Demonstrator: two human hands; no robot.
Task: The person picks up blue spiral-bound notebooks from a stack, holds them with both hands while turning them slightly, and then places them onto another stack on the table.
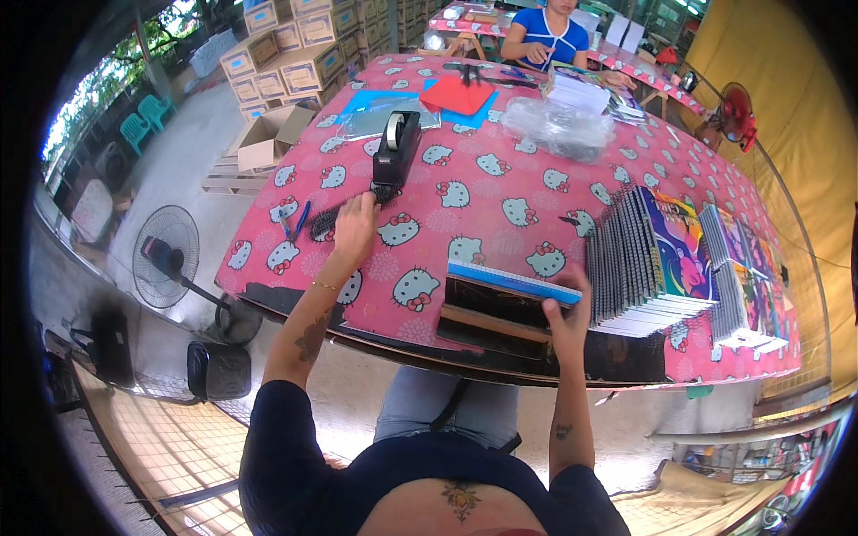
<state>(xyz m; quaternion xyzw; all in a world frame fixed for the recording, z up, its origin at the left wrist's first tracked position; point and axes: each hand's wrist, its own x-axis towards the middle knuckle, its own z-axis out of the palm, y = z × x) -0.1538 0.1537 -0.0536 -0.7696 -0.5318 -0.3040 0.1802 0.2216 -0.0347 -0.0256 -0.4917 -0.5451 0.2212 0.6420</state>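
My left hand [359,225] reaches down onto a bundle of black spiral binding coils [327,221], its fingers closed over them. Which coil it grips is hidden by the fingers. Just beyond stands a black tape dispenser [398,152]. My right hand [569,313] grips the right end of a blue-and-white edged stack of sheets [509,280], thumb in front and fingers behind. That stack rests upright along a dark wooden stand [492,320] at the table's near edge. Blue-handled pliers [296,223] lie left of the coils.
Spiral-bound notebooks [652,255] stand stacked at the right, with more notebooks [744,277] beyond. Clear plastic [559,125], a red sheet [458,96] and blue sheets lie farther back. Another person [547,40] sits across the pink table [483,214]. Cartons [304,67] and a fan [167,255] stand left.
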